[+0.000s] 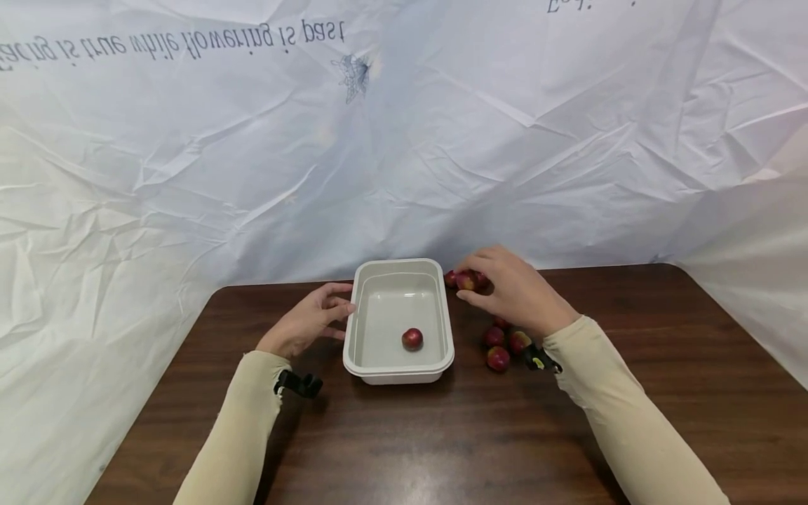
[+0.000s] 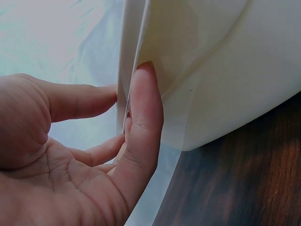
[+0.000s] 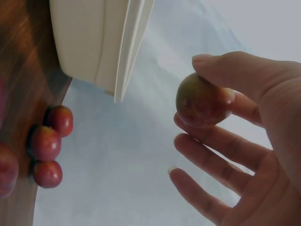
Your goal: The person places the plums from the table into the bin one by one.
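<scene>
Right hand (image 1: 514,289) pinches a round red-green fruit (image 3: 201,103) at thumb and fingertips, near the far edge of the desk (image 1: 404,435), just right of the tray (image 1: 381,326). Left hand (image 1: 307,321) grips the tray's left rim. Another fruit (image 1: 412,339) lies in the tray's near half. Right hand partly hides loose fruits (image 1: 498,359) on the desk; right wrist view cuts some off. Held fruit: a small mark faces that camera; long axis indistinct. Tray's long axis runs near edge to far edge.
</scene>
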The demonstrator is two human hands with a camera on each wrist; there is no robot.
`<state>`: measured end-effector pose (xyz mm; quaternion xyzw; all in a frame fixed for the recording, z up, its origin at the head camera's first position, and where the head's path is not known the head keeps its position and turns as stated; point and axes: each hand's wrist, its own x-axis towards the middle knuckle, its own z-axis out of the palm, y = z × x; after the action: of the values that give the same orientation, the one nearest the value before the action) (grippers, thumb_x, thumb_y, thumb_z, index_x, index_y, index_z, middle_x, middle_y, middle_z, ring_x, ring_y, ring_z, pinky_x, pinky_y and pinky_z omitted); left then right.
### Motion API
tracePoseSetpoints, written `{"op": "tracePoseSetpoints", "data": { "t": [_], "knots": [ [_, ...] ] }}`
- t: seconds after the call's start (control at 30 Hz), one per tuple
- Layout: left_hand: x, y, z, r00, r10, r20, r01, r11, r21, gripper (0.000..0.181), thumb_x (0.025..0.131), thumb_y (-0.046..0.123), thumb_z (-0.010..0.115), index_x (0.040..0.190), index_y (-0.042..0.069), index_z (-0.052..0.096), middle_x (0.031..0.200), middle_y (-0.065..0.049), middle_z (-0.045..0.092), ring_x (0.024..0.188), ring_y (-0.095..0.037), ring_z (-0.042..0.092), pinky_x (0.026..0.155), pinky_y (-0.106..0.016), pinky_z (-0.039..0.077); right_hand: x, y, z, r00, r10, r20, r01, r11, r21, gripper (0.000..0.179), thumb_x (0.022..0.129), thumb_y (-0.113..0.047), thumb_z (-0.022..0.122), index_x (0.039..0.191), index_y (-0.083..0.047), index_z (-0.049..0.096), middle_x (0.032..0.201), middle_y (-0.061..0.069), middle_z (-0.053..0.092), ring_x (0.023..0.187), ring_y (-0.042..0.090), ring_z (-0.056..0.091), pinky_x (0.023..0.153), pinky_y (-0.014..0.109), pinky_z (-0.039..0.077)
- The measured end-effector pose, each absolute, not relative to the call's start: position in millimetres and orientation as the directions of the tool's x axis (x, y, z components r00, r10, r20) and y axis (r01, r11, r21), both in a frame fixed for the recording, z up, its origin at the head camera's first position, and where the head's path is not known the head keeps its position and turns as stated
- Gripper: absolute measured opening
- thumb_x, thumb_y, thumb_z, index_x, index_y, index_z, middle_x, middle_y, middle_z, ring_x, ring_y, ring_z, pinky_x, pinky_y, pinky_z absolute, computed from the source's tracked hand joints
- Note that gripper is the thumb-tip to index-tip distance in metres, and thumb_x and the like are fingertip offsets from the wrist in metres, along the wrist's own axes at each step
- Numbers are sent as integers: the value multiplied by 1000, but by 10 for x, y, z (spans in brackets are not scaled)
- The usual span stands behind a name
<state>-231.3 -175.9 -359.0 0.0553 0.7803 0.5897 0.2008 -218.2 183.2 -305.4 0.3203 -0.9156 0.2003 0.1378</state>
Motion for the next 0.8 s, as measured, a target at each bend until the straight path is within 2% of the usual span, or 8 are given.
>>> {"op": "tracePoseSetpoints", "data": {
  "t": [0.4, 0.8],
  "knots": [
    [-2325, -1757, -3595, -911, 326, -252, -157, 291, 944, 57, 105, 17, 59, 156, 12, 34, 135, -21, 55, 121, -30, 61, 86, -43, 63, -2100, 1700, -3058, -699, -594, 397, -705, 665, -247, 30, 89, -25, 82, 114, -12, 73, 103, -2, 71, 108, 24, 60, 95, 43, 52],
    [-2320, -1748, -3576, -913, 329, -242, -144, 294, 945, 57, 105, 17, 59, 156, 8, 33, 127, -18, 56, 114, -27, 61, 84, -41, 63, -2037, 1583, -3101, -709, -606, 361, -697, 680, -228, 21, 91, -30, 79, 108, -19, 71, 96, -8, 68, 100, 17, 58, 84, 35, 53]
  ]
}}
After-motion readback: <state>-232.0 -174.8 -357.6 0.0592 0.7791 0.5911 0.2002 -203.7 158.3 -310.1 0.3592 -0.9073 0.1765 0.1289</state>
